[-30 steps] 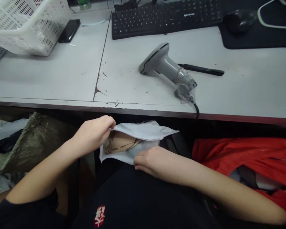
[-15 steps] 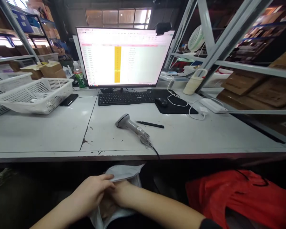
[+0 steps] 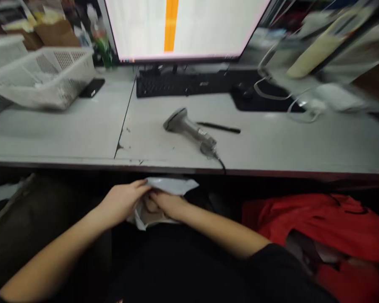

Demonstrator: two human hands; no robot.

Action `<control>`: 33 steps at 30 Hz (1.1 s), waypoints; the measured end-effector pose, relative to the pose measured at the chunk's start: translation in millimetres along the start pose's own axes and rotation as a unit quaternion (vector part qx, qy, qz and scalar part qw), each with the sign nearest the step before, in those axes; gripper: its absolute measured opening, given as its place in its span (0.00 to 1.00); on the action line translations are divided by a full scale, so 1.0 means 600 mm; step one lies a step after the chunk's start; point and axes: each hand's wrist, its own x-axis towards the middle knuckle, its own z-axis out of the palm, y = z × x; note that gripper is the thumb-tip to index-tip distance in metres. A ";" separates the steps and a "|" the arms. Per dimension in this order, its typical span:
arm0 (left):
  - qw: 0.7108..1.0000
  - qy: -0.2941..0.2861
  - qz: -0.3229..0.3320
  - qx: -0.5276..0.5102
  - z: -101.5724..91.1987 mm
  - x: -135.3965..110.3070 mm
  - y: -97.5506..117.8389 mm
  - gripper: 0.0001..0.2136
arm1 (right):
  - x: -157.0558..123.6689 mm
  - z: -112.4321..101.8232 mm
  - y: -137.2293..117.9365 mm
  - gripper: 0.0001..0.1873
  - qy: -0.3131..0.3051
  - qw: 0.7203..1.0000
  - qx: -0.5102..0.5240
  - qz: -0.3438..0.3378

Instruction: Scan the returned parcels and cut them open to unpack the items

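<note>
Just below the desk's front edge, a pale grey-white plastic bag [image 3: 172, 185] lies open at the top, above my lap. My left hand [image 3: 123, 202] grips the left side of its mouth. Into the opening reaches my right hand [image 3: 169, 204], its fingers mostly hidden and blurred. Something tan [image 3: 150, 215] shows inside the bag below the right hand; its kind cannot be made out. On the desk ahead lies a grey handheld barcode scanner [image 3: 191, 130] with a black cable, and a black pen [image 3: 219, 127] rests beside it.
The white desk [image 3: 66, 139] carries a monitor [image 3: 208, 29], a keyboard [image 3: 183, 84], a mouse [image 3: 244, 89], a phone [image 3: 92, 87] and white perforated baskets [image 3: 63, 86]. A green-labelled bottle [image 3: 102, 46] stands behind. Red fabric [image 3: 316, 219] lies under the desk at right.
My view has tipped downward, so the desk sits higher in the picture. Both hands stay at the bag, the right one still inside its mouth.
</note>
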 end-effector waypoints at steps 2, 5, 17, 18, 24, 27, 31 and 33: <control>0.999 0.000 -0.011 0.030 -0.004 -0.011 -0.007 0.25 | -0.018 -0.017 -0.005 0.19 -0.034 0.999 0.013 -0.011; 0.999 0.018 -0.008 0.037 -0.007 -0.028 -0.013 0.25 | -0.049 -0.052 -0.008 0.25 0.006 0.999 -0.003 -0.032; 0.998 0.056 -0.011 -0.012 -0.007 -0.025 0.003 0.27 | -0.101 -0.070 -0.010 0.21 -0.075 0.990 0.028 -0.115; 0.998 0.052 -0.012 -0.018 -0.008 -0.023 0.006 0.26 | -0.104 -0.071 -0.010 0.21 -0.076 0.991 0.029 -0.108; 0.997 0.051 -0.004 -0.062 -0.007 -0.012 0.022 0.26 | -0.124 -0.084 -0.004 0.29 -0.097 0.995 0.031 -0.020; 0.996 0.047 -0.003 -0.076 -0.004 -0.009 0.025 0.27 | -0.131 -0.084 0.000 0.34 -0.096 0.994 0.044 0.008; 0.997 0.037 -0.011 -0.070 -0.004 -0.010 0.022 0.28 | -0.141 -0.081 0.006 0.32 -0.055 0.992 0.114 -0.002; 0.997 0.034 -0.013 -0.063 -0.003 -0.012 0.019 0.29 | -0.148 -0.079 0.009 0.26 -0.005 0.981 0.192 0.028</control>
